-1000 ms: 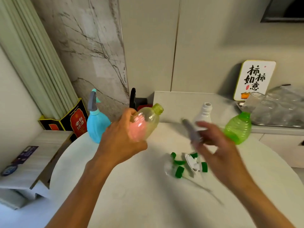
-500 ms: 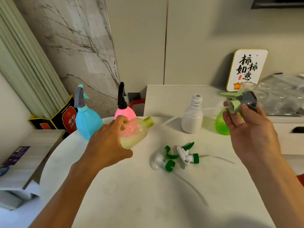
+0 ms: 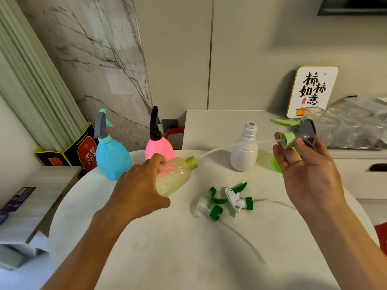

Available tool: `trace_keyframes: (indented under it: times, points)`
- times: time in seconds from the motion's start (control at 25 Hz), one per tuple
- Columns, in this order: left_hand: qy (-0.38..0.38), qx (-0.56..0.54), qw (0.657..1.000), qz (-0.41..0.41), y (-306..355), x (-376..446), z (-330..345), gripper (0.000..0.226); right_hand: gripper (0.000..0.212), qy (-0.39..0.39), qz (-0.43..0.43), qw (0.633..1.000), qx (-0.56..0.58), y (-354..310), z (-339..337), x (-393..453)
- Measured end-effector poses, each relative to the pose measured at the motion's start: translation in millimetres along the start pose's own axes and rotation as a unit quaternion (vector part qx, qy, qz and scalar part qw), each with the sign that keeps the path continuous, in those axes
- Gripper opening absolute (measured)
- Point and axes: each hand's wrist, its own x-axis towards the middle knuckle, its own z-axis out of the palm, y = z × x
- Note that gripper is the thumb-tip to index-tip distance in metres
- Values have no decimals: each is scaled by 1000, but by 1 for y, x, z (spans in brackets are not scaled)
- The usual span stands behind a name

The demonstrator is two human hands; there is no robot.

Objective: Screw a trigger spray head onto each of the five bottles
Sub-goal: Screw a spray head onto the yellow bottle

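Observation:
My left hand point(image 3: 138, 189) grips a clear yellowish bottle point(image 3: 176, 176), tilted with its open green neck pointing right. My right hand point(image 3: 307, 168) pinches a grey and light-green trigger spray head point(image 3: 299, 130) up at the right; its thin white dip tube point(image 3: 226, 146) reaches left to the bottle's mouth. A blue bottle point(image 3: 112, 155) and a pink bottle point(image 3: 159, 146) stand at the back left, each with a spray head on. A white bottle point(image 3: 244, 152) stands open-necked. A green bottle point(image 3: 276, 164) is mostly hidden behind my right hand. Two loose white and green spray heads point(image 3: 228, 200) lie on the table.
The round white table point(image 3: 188, 248) meets a counter point(image 3: 219, 126) at the back with a sign point(image 3: 312, 91) and several clear glass jars point(image 3: 351, 126). A dark printed box point(image 3: 81, 151) stands at the left beside a low shelf point(image 3: 31, 208).
The dip tube's tip has come closer to the bottle's mouth and now reaches it. Both hands kept roughly their positions; the view shifted slightly.

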Motion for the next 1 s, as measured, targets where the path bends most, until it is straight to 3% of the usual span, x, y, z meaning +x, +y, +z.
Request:
trace_keyframes:
  times: [0.16, 0.36, 0.76, 0.88, 1.0]
  points:
    - [3, -18, 1000, -2, -2, 1, -1, 94, 40, -3, 14, 1000, 5, 2, -2, 1]
    - [21, -53, 997, 55, 8, -2, -1, 92, 36, -20, 44, 999, -14, 21, 8, -13]
    - [47, -40, 990, 125, 20, -9, 2, 88, 66, -91, 32, 964, -246, 62, 30, -51]
    - [44, -40, 991, 123, 16, -10, 1, 88, 55, -171, -30, 919, -354, 59, 27, -50]
    - [33, -45, 993, 108, 13, -10, -3, 89, 50, -246, -121, 809, -519, 51, 19, -44]
